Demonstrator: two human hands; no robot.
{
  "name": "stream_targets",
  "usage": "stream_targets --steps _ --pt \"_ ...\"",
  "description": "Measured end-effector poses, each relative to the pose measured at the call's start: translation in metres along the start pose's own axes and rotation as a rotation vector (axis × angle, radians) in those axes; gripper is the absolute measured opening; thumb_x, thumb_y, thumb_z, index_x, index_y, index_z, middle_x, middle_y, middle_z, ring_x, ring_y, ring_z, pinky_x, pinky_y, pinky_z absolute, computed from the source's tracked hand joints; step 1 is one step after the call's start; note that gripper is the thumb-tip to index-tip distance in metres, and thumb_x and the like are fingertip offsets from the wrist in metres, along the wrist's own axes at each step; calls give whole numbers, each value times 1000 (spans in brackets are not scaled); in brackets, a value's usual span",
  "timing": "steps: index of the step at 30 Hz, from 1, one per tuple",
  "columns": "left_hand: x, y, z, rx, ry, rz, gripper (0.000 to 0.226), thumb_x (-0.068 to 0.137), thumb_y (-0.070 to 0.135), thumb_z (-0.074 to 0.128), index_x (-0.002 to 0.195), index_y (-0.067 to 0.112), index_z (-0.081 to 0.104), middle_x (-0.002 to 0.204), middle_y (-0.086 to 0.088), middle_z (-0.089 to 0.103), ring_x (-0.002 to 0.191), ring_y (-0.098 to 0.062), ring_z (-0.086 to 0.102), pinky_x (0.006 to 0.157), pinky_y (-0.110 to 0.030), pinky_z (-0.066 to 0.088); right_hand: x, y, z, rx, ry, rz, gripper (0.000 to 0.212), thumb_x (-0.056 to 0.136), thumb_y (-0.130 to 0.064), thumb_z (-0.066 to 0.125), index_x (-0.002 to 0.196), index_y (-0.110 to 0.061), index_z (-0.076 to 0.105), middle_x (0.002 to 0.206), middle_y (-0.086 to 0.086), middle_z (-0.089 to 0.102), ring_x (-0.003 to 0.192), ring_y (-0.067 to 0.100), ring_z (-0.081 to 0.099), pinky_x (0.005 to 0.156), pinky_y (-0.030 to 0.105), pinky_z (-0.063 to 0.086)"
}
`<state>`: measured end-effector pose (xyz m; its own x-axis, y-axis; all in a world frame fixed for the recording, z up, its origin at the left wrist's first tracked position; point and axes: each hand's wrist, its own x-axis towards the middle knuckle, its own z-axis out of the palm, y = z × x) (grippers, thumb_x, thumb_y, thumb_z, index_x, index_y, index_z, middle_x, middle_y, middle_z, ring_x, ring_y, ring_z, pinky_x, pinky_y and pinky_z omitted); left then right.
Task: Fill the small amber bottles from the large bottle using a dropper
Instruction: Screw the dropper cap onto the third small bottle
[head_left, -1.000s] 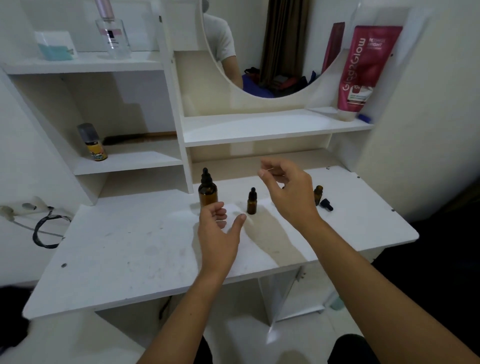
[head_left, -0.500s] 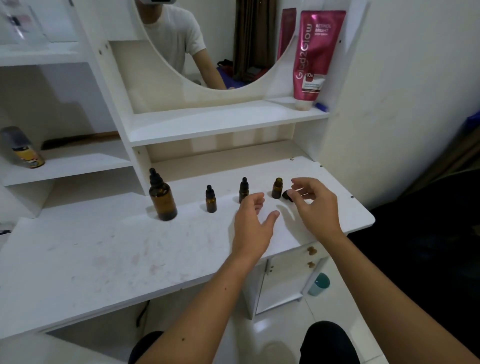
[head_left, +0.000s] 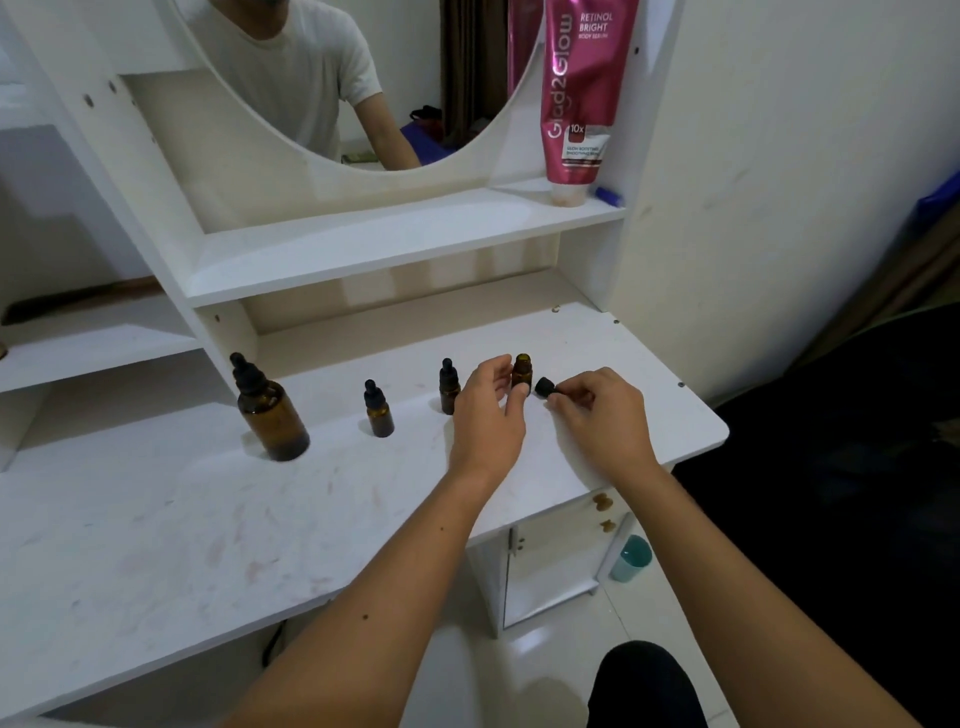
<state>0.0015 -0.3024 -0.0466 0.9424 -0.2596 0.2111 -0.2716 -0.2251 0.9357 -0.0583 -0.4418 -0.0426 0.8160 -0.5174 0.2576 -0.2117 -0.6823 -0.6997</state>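
The large amber bottle with a black dropper cap stands at the left of the white desk. To its right stand two capped small amber bottles and one open small amber bottle. My left hand curls round the open bottle, fingers at its left side and thumb at its base. My right hand pinches the black dropper cap, which lies on the desk just right of the open bottle.
A shelf and a round mirror rise behind the bottles. A pink tube stands on the shelf's right end. The desk's right edge lies close to my right hand. A teal cup sits on the floor below.
The view has swung right and closer. My left hand moved forward from the desk's middle to the open bottle. My right hand reached the black cap and pinched it.
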Motion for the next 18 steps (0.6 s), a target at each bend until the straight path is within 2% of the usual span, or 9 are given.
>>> stream_targets --steps 2,7,9,13,18 --pt "3 0 3 -5 6 -1 40 101 14 64 139 14 56 130 2 66 118 -7 65 105 -28 51 -2 0 -3 62 38 23 16 94 -23 77 107 -14 79 99 -2 73 88 11 67 88 25 54" --pt "7 2 6 8 34 10 33 99 15 67 132 15 62 119 5 70 107 -6 67 98 -22 55 -2 1 -19 323 101 108 17 96 -20 76 113 -19 77 95 -18 73 90 -7 69 81 4 48" --pt "8 2 6 13 35 17 29 99 16 68 128 16 64 115 7 70 105 -5 67 96 -21 55 2 -3 -24 382 122 97 17 96 -19 75 113 -22 77 98 -18 76 92 -5 71 82 7 51" --pt "8 1 5 15 35 14 26 98 17 69 124 17 65 114 8 71 105 -6 68 94 -20 55 11 -14 -30 504 127 64 19 97 -13 72 111 -25 76 101 -10 80 96 8 76 90 24 57" --pt "7 1 5 16 29 3 25 98 20 70 123 20 65 113 11 71 105 -6 67 94 -21 55 21 -24 -35 500 132 -37 22 99 -8 69 115 -20 76 106 -7 79 97 9 75 90 20 57"
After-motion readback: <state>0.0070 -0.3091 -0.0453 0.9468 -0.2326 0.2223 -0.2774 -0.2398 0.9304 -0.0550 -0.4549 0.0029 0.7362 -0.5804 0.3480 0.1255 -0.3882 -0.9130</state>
